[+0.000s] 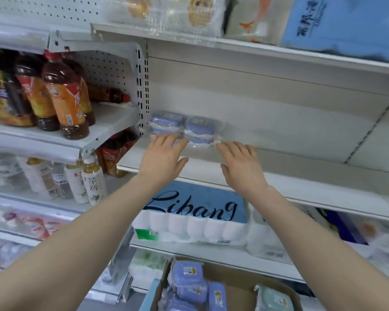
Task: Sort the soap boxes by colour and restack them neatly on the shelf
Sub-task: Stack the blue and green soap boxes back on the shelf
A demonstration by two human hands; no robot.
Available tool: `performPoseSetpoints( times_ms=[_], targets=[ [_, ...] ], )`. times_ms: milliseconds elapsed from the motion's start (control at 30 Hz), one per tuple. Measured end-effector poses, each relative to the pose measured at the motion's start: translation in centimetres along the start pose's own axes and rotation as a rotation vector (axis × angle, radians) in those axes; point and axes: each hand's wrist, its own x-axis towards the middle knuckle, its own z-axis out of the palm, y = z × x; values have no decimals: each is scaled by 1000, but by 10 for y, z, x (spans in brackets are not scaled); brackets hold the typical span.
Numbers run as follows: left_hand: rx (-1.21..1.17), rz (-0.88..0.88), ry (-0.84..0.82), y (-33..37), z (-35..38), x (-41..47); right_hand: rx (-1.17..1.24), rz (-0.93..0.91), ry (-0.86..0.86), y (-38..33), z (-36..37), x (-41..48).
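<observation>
Two short stacks of blue soap boxes are seen at the back left of the white shelf [279, 153], each two high and wrapped in clear film: the left stack [165, 123] stands against the slotted upright and the right stack [199, 130] just beside it. The left grip [164, 151] is laid flat with its fingers straight and close together, its fingertips set against the lower box of the left stack. The right grip [240, 160] is held spread, nothing being held in it, with its fingertips at the film edge of the right stack's lower right corner; whether that edge is touched cannot be told. Below, at the bottom edge, a cardboard carton [234, 279] is seen, in which more blue soap boxes [186, 274] are piled at the left and a green soap box [274, 298] is lying at the right. A blue-labelled pack of toilet rolls [195, 212] is kept on the shelf beneath, and brown tea bottles [65, 95] are stood on the neighbouring shelf at the left.
</observation>
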Motion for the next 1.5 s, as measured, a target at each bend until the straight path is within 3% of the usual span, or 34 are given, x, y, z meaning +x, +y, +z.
performPoseSetpoints(
  times_ms=[267,533,867,1100,1233,1500],
  targets=[
    [-68,32,-8,56,-4,-73,22,-10,-20,-17,-14,-93],
    [-178,69,-163,83,27,-147,45,79,-183,-41,9,-178],
    [-306,-18,-542,86,105,-282,195,230,-496,-122,91,-291],
    [-426,-101,-928,94,160,-374,269,307,-788,-164,156,-377],
    [-446,-71,-1053,103,188,-410,294,514,-1020,-166,194,-419],
    [-444,-36,-1211,118,233,-440,230,700,-1131,-156,267,-427]
  ],
)
